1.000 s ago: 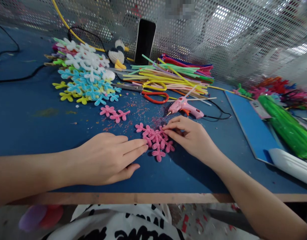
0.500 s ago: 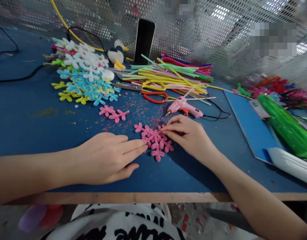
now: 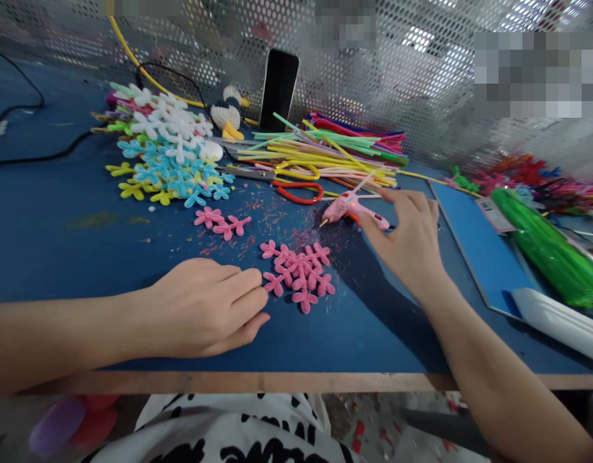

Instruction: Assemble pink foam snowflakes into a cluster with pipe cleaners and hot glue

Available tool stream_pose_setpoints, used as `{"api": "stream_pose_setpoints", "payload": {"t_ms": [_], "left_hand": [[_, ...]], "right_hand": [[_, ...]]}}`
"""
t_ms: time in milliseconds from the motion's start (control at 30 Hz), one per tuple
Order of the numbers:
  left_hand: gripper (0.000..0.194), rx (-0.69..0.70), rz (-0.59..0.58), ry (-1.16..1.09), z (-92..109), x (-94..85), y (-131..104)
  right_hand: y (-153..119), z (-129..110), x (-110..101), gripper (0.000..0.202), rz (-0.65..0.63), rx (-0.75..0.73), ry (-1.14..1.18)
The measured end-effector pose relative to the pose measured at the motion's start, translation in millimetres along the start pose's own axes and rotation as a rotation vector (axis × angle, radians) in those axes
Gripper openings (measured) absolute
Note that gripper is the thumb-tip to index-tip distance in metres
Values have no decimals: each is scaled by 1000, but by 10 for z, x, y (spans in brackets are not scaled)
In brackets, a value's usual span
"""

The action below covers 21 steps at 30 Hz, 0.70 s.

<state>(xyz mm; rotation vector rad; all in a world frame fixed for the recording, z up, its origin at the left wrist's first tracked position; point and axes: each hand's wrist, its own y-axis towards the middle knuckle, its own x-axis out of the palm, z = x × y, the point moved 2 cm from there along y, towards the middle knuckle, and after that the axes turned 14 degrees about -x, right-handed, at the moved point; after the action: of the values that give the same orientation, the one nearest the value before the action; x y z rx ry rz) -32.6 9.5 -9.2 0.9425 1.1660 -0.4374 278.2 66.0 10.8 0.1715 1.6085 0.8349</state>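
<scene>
A pink pipe-cleaner snowflake lies flat on the blue table. Just left of it rests my left hand, fingers curled and pressed together, their tips at its left edge; whether anything is under them is hidden. My right hand is over the handle of the pink glue gun, thumb and fingers apart, not closed round it. The gun lies on its side with its nozzle toward the left and a glue stick in its back. Two small pink branch pieces lie up and left of the snowflake.
Scissors with red and yellow handles lie before a pile of coloured pipe cleaners. White, blue and yellow shapes are heaped at the left. A phone leans on the mesh. Green pipe cleaners and a blue board are at right.
My right hand has let go of the snowflake and moved up and right to the glue gun, its fingers spreading. My left hand has drawn back slightly left and its fingers have curled.
</scene>
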Motion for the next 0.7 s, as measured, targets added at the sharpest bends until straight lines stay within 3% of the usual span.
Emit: {"api": "stream_pose_setpoints", "payload": {"t_ms": [67,167,267,467,700], "left_hand": [[30,12,34,79,6,-11,1],[35,21,31,126,7,-10,14],[34,13,-8,119,-1,6,21],[34,2,-38,92,-14,9,9],[33,-4,-61,87,-23,30,16]], "right_hand": [[-23,220,135,51,-90,39,-58],[-67,440,326,42,-278,30,-31],[-82,477,373,36,-298,-23,9],[-53,268,237,42,-173,30,98],[-16,-84,92,40,-171,-101,161]]}}
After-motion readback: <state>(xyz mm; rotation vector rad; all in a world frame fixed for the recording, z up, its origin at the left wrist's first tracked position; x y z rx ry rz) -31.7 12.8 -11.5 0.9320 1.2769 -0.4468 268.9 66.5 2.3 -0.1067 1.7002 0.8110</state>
